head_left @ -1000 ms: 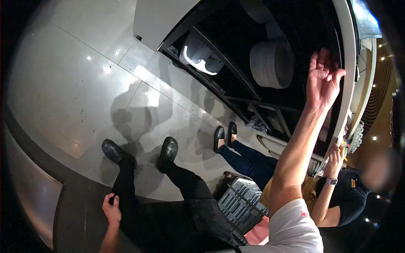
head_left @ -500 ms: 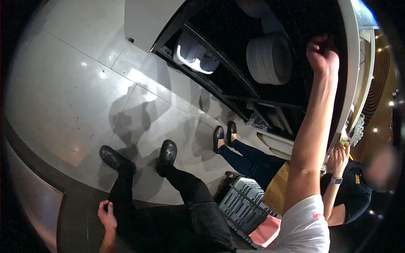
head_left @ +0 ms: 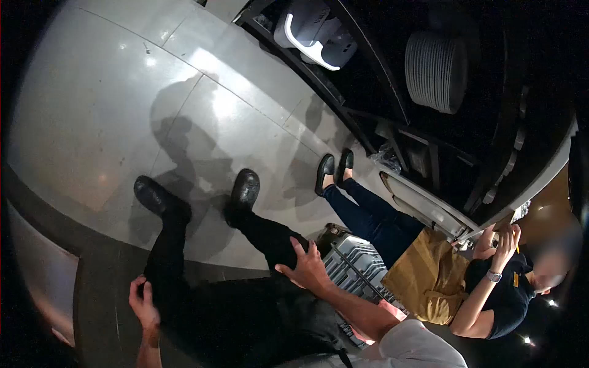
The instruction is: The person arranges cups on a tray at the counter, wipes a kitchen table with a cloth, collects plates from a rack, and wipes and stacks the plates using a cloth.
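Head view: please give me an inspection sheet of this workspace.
Surface: grey tiled floor, with bright reflections.
Job's things: dark trousers at the right grip, contact unclear; slotted grey crate nearby.
Clutter: crumpled clear plastic by the dark shelving unit; pink item, partly hidden.
Grips: left grip loosely curled, right grip spread; nothing seen held.
Cables: nothing seen.
Surroundings: pale dishes stacked inside the shelving unit; co-worker with raised hands.
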### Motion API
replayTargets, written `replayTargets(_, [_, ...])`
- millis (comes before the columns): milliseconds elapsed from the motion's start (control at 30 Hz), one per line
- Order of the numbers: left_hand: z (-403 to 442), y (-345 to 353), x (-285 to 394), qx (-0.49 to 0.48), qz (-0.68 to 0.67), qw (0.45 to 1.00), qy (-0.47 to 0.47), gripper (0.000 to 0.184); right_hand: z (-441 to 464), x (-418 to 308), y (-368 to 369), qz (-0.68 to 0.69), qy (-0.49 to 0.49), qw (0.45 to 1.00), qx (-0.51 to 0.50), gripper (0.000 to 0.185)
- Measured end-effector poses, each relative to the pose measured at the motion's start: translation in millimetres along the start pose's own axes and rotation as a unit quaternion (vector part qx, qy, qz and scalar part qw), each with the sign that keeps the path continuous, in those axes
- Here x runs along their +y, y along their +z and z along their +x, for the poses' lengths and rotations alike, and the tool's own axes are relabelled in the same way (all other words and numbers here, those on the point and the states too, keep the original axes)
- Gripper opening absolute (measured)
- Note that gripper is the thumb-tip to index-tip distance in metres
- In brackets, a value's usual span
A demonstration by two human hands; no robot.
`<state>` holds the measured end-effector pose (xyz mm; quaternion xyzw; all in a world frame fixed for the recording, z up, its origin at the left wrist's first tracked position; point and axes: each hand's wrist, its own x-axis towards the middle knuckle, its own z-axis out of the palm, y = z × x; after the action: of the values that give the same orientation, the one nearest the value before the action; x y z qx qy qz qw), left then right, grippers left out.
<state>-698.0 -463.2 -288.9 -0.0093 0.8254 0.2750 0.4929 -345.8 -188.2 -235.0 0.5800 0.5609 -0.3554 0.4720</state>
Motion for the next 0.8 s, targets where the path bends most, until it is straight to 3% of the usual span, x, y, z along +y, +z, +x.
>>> replayTargets(133, [6, -2, 3, -0.004, 0.059, 0.998, 0.028, 0.023, 18, -1, -5, -0.018, -0.012, 1.000, 0.012, 0.093])
replayTargets(233, [4, 4, 23, 0.002, 0.066, 0.998, -0.007, 0.025, 22, 0, -12, -0.006, -0.013, 1.000, 0.002, 0.093])
replayTargets(467, [8, -4, -6, -0.023, 0.046, 0.998, 0.043, 0.024, 15, 10, -7, 0.040, -0.022, 0.999, -0.004, 0.090])
replayTargets(667, [12, 14, 21, -0.069, 0.125, 0.989, 0.046, 0.024, 8, 38, 30, 0.119, -0.033, 0.992, 0.022, 0.082])
replayTargets(800, [-3, 40, 35, -0.055, 0.229, 0.967, 0.096, 0.024, -10, 56, 45, 0.186, -0.027, 0.982, 0.019, 0.077])
